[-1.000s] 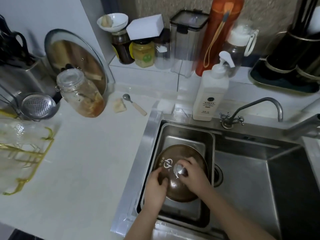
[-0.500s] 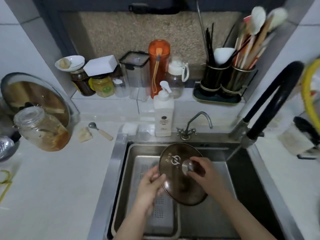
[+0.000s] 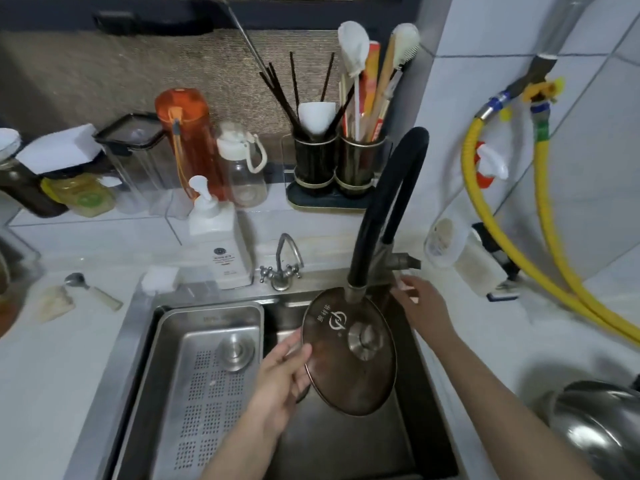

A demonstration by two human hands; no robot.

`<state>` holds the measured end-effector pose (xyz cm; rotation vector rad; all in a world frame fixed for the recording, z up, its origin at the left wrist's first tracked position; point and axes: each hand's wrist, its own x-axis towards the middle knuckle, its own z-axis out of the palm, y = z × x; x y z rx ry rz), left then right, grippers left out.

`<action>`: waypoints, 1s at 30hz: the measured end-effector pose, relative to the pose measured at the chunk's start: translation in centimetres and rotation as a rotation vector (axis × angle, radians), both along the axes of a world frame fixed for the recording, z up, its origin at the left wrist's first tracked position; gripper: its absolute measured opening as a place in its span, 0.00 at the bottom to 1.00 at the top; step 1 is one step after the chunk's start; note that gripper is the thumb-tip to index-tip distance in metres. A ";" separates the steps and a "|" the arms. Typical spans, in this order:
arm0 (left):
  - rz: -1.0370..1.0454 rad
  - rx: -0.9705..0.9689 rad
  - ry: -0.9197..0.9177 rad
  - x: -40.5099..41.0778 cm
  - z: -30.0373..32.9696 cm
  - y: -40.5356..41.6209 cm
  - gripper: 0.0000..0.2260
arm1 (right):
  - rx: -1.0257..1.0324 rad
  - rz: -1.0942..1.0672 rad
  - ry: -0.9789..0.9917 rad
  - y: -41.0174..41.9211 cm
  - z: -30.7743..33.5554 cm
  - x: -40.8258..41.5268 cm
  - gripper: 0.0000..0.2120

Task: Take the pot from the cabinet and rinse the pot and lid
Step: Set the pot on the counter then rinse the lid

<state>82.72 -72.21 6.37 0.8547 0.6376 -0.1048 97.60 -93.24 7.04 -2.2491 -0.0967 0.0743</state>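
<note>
Dim, soft light; motion blur, warped edges.

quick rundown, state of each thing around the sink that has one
lid: tilted, held at its edge over the sink, right under the black faucet spout
left hand: grips the lid's rim
right hand: open, reaching toward the faucet handle, holding nothing
black faucet: no water visible
drain tray: sits in the sink's left side

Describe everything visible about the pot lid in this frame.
The lid is round, brown tinted glass by its look, with a metal rim, a silver knob at its centre and a white logo with characters. It is held tilted over the sink, just under the black faucet's spout. The left hand grips its left edge; the right hand is off it.
</note>
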 end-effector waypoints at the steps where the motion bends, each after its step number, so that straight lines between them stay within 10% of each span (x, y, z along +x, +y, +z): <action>1: 0.002 0.002 0.001 0.2 0.0 -0.2 0.14 | 0.002 -0.021 -0.009 -0.4 -0.1 1.1 0.16; 30: 0.122 0.029 0.048 3.1 0.2 -2.1 0.12 | -0.054 -0.160 0.057 -3.0 -3.6 9.1 0.14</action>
